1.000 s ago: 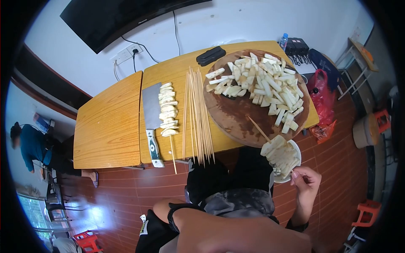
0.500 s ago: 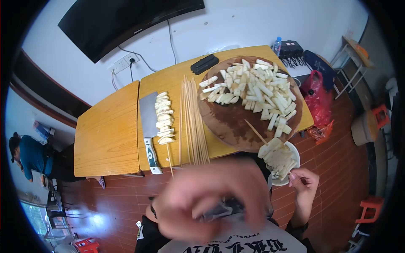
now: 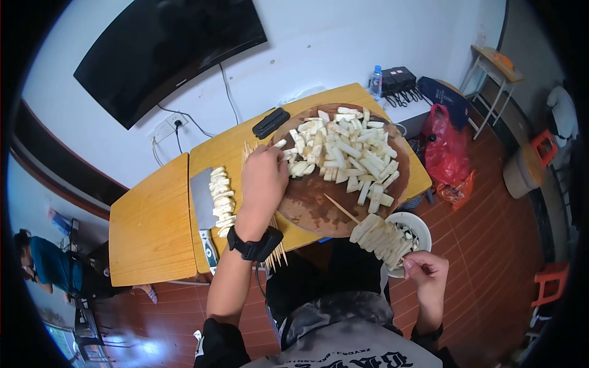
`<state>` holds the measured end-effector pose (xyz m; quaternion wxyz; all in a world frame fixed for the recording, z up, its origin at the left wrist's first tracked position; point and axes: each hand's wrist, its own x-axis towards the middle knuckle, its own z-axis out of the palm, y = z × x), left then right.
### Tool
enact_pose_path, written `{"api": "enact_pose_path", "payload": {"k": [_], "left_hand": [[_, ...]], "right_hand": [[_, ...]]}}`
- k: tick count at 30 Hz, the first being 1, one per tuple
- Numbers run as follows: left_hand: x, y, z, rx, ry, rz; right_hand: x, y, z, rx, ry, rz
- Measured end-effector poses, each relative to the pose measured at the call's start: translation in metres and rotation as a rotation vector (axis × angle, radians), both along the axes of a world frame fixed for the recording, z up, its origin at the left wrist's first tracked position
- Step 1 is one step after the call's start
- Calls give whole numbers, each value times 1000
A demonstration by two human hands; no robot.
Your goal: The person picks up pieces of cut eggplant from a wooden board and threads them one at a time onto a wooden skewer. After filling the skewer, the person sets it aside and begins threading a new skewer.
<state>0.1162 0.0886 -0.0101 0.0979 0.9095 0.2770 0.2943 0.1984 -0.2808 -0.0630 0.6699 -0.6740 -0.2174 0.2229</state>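
My left hand [image 3: 264, 181] is over the left edge of the round wooden board [image 3: 307, 211], its fingertips drawn together at the pale cut pieces [image 3: 359, 150]; whether a piece is between them is hidden. My right hand [image 3: 426, 273] pinches the lower end of a wooden skewer [image 3: 340, 208] threaded with pale slices [image 3: 381, 240]. The skewer's bare point slants up and left over the board's lower edge. Below the threaded slices is a white bowl [image 3: 423, 230]. Bare skewers [image 3: 278, 248] lie partly under my left forearm.
A cleaver [image 3: 201, 199] and a filled skewer [image 3: 223, 199] lie on the yellow table [image 3: 150, 214]. A black case [image 3: 270, 123] sits behind the board. Red bags [image 3: 442, 147] hang at the right. Another person [image 3: 55, 264] is at the far left.
My left hand has moved from the blurred foreground up and away to the board's left edge. My right hand still holds the threaded skewer. The camera view has shifted.
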Motion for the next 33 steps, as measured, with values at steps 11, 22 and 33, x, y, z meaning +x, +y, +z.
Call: {"api": "enact_pose_path", "payload": {"k": [11, 22, 33], "left_hand": [[-36, -12, 48, -565, -240, -50], [-90, -59, 43, -1401, -588, -275], [-9, -11, 11, 51, -170, -7]], "right_hand": [[-2, 9, -2, 17, 42, 14], [-5, 16, -4, 0, 22, 41], [-5, 13, -1, 21, 15, 29]]}}
